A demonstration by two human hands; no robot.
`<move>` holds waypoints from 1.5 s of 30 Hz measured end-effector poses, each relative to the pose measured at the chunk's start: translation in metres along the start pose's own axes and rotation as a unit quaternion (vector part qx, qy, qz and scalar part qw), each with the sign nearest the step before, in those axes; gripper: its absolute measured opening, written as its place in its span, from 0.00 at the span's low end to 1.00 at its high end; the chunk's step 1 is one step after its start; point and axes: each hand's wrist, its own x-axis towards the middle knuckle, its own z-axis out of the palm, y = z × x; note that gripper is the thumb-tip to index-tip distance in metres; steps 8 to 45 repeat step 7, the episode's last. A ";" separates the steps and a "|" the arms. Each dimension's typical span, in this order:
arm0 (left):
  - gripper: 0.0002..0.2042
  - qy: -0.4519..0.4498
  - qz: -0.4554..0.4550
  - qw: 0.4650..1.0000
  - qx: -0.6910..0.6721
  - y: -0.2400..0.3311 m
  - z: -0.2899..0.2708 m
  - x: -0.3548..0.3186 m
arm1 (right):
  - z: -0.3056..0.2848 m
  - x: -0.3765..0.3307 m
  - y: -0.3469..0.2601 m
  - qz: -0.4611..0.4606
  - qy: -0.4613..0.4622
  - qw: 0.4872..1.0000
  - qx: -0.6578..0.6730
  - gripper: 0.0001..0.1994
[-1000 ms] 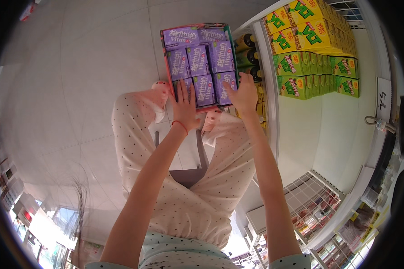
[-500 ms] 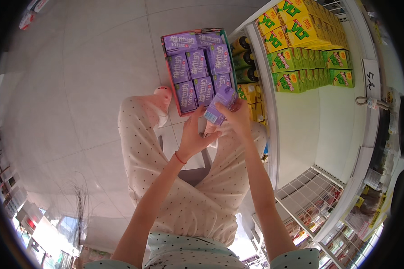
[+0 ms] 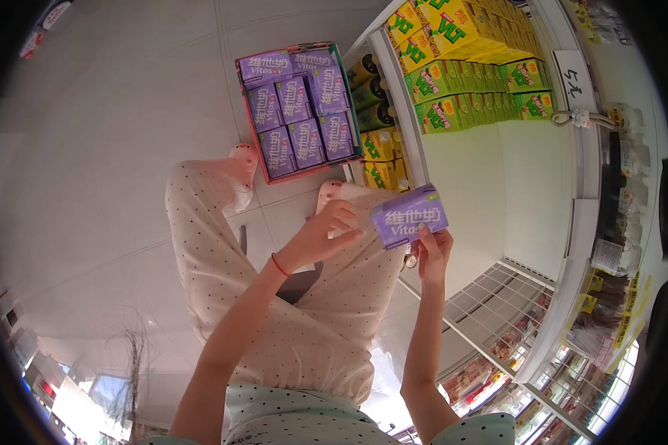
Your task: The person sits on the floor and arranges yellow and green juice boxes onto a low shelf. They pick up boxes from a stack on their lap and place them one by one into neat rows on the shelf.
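Note:
My right hand (image 3: 433,252) grips a purple drink carton (image 3: 410,213) by its lower right edge, thumb on the printed front. The carton is raised over my right knee, near the shelf. Beside it to the left, my left hand (image 3: 325,236) hovers over my lap with fingers apart and nothing in it; a thin red string circles that wrist. Ahead on the floor lies a shallow cardboard tray (image 3: 246,126), dark with red and green edges. Several purple cartons (image 3: 293,99) like the held one fill it in rows, printed faces up.
To the right stands a white shelf unit with yellow cartons (image 3: 460,30) stacked above green cartons (image 3: 434,83). Dark-capped bottles (image 3: 369,93) and yellow packs (image 3: 378,146) sit below, next to the tray. A wire rack (image 3: 497,297) is at lower right. My pink slippers (image 3: 243,165) rest near the tray.
My right hand has moved the carton rightward and away from the tray, turning its printed front into view. My left hand is now farther from the carton. The view has shifted right.

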 end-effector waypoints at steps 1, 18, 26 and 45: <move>0.20 0.021 0.026 0.997 0.073 -0.008 -0.009 0.004 | -0.009 0.011 -0.010 -0.046 0.044 0.997 -0.043 0.10; 0.21 0.178 0.026 0.882 0.435 -0.038 -0.063 0.031 | -0.119 0.120 -0.056 -0.163 0.214 0.932 -0.243 0.11; 0.21 0.178 0.026 0.882 0.435 -0.038 -0.063 0.031 | -0.119 0.120 -0.056 -0.163 0.214 0.932 -0.243 0.11; 0.21 0.178 0.026 0.882 0.435 -0.038 -0.063 0.031 | -0.119 0.120 -0.056 -0.163 0.214 0.932 -0.243 0.11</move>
